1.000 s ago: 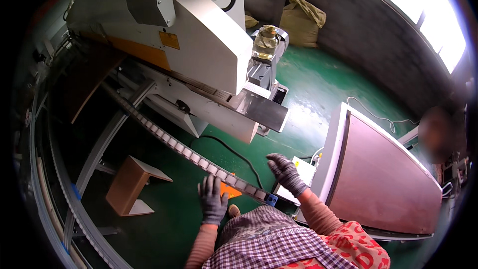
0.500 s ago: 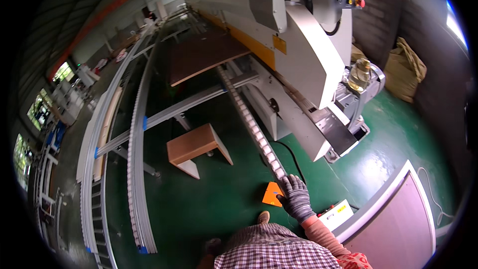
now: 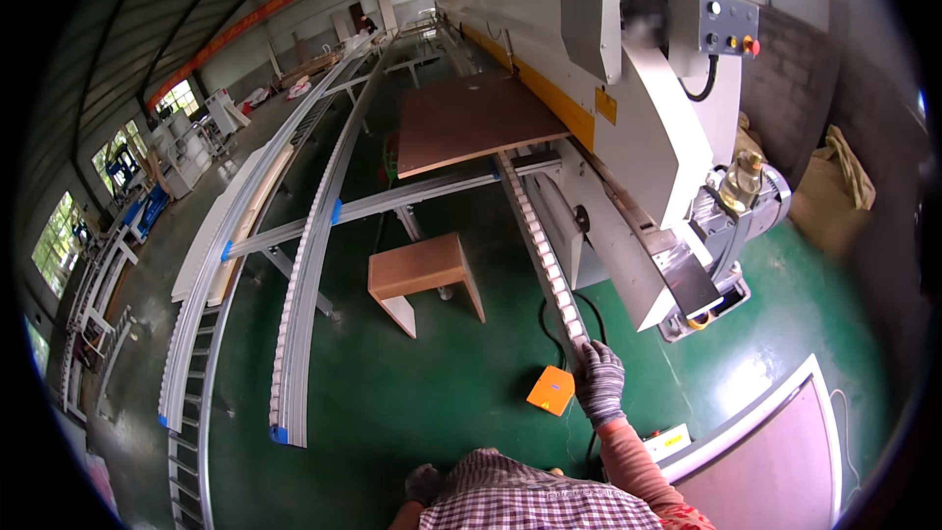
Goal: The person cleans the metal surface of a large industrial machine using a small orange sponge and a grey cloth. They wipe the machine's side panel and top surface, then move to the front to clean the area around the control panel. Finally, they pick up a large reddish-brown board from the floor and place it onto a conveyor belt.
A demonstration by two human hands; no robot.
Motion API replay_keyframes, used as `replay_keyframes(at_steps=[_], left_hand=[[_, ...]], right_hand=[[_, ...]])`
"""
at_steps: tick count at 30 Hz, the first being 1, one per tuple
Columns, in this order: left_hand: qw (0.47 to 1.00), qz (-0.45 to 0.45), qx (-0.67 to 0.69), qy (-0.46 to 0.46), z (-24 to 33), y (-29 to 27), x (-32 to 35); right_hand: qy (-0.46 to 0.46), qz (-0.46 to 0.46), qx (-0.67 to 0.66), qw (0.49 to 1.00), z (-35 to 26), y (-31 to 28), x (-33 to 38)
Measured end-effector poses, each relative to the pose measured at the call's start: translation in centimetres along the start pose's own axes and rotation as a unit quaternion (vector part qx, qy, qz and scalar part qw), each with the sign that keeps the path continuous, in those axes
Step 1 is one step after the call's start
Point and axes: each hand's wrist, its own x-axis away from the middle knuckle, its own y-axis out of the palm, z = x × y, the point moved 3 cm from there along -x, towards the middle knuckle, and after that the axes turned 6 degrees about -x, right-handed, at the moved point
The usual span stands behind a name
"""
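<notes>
My right hand (image 3: 601, 383), in a grey striped knit glove, is closed over the near end of a roller rail (image 3: 535, 236) with a row of white wheels. Beside that hand, on its left, is an orange block (image 3: 551, 391). Low in front of my checked apron is my left hand (image 3: 424, 483), in a dark glove; its fingers are too dark to make out. Farther along, a large brown panel (image 3: 481, 123) lies across the rails against the long white machine (image 3: 653, 137).
A small brown wooden stool (image 3: 420, 267) stands on the green floor between the rails. More long rails (image 3: 299, 334) run along the left. At the right are a motor (image 3: 751, 198), a white-framed panel (image 3: 775, 442), a white box (image 3: 669, 440) and a tan sack (image 3: 834, 191).
My view has tilted up, so more of the hall shows and the scene sits farther right. My right hand remains at the rail's end; my left hand shows more clearly.
</notes>
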Motion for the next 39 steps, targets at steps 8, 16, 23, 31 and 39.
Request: replay_keyframes(at_steps=[8, 16, 23, 31, 39], left_hand=[[0.876, 0.076, 0.473, -0.062, 6.7, -6.8, -5.0], [0.822, 0.082, 0.563, 0.011, 11.5, -17.8, -7.3], [0.83, 0.072, 0.553, 0.01, 10.3, -22.7, -6.8], [0.852, 0.053, 0.521, 0.012, 9.5, -24.2, -7.9], [0.826, 0.045, 0.561, -0.001, 9.0, -23.7, -2.5]], right_hand=[[0.008, -0.002, 0.064, 0.998, -0.4, 0.2, 0.1], [-0.001, 0.045, 0.08, 0.996, -2.9, 0.7, 0.7], [0.273, -0.017, -0.494, 0.825, -9.7, 6.8, 6.3], [0.462, -0.086, -0.661, 0.585, -12.2, 10.2, 7.2], [0.491, -0.091, -0.717, 0.487, -13.7, 14.2, 7.1]])
